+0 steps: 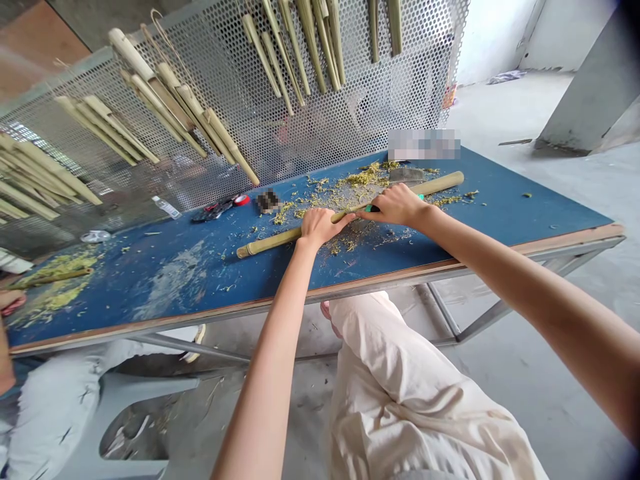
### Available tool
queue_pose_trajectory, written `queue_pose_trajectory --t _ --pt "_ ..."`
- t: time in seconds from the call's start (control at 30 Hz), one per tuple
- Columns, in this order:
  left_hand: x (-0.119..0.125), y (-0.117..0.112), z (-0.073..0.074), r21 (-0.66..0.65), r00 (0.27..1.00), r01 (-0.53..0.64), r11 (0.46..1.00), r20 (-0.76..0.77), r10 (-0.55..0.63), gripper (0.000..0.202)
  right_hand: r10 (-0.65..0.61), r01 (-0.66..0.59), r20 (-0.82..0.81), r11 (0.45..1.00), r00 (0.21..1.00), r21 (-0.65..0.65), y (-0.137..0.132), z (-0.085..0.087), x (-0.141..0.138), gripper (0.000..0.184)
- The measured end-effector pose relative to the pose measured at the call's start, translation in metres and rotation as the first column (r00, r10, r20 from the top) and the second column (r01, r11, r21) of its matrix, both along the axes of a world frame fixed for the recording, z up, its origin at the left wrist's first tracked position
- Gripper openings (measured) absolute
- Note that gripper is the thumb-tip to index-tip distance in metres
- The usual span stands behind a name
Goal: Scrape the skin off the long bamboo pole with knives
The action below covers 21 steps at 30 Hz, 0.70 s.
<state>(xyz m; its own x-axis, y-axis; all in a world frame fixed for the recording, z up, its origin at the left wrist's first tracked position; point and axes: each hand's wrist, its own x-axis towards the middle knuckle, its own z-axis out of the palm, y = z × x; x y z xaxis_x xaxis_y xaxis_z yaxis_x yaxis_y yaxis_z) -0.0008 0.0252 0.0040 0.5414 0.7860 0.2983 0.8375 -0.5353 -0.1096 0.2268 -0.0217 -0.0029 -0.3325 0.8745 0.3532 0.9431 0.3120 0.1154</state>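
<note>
A long pale bamboo stick (270, 241) lies across the blue table (500, 207), running from lower left to upper right. My left hand (319, 227) is closed over the stick near its middle and presses it down. My right hand (397, 203) is closed round a tool with a green handle (373, 208), held against the stick just right of the left hand. Yellow-green shavings (360, 180) are scattered around both hands.
A perforated metal screen (250, 100) stands behind the table with several bamboo pieces hung on it. Scissors and a red tape roll (223, 207) lie at the back. Another person's leg and a plastic chair (125, 413) are at the lower left, beside another shavings pile (55, 287).
</note>
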Motion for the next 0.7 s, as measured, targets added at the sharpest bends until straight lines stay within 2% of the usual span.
queue_pose_trajectory --t 0.17,0.37,0.57,0.7 --pt "-0.0007 0.001 -0.0003 -0.013 1.0 0.007 1.0 0.007 -0.007 0.101 -0.016 0.016 -0.015 1.0 1.0 -0.006 0.0019 -0.003 -0.0009 0.097" --pt "-0.0021 -0.0018 0.0 -0.002 1.0 0.014 1.0 -0.001 -0.014 0.099 -0.044 0.044 -0.006 0.997 0.999 -0.06 -0.0031 0.0026 -0.0027 0.093" --pt "-0.0015 -0.0022 -0.0002 0.002 1.0 -0.002 1.0 0.02 0.002 0.093 0.013 -0.013 -0.005 1.0 1.0 0.019 -0.0002 -0.0012 0.0004 0.093" --pt "-0.001 -0.0005 -0.0003 -0.022 0.999 0.002 1.0 0.04 -0.001 0.094 -0.015 0.015 -0.014 1.0 1.0 0.019 0.0018 -0.0038 0.0002 0.092"
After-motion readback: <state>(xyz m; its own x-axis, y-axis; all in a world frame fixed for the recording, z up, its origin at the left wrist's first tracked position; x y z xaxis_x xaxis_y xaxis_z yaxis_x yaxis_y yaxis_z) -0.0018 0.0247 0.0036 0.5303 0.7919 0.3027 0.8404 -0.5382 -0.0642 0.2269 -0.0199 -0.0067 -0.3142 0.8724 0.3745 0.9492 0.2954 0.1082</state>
